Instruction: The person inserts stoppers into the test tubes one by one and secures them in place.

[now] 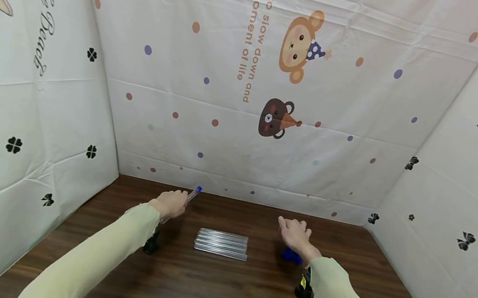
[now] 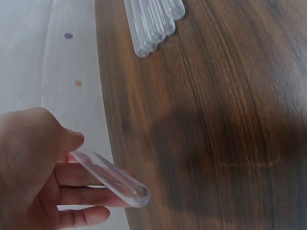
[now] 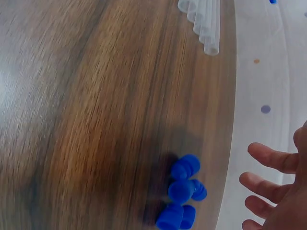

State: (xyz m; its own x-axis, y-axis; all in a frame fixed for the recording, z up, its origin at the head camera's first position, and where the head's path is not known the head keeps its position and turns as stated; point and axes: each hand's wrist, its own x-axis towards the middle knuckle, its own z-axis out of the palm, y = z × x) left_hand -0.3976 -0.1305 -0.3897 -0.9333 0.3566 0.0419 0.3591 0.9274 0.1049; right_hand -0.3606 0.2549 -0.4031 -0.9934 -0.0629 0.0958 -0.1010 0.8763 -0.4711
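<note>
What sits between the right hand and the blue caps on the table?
Nothing visible. The right hand hovers open beside the blue caps, with only bare wooden table between them; the clear tubes lie farther off.

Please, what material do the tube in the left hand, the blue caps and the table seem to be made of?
Tube: clear plastic or glass, glossy; fingers show through it; which one is unclear.
Blue caps: probably matte, ribbed plastic or rubber.
Table: dark wood or wood-look laminate with visible grain and slight sheen.
Left hand grips the tube.

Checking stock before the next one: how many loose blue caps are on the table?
4 visible: blue caps clustered on the table beside the right hand. More may be hidden. A fifth already caps the tube in the left hand.
</note>
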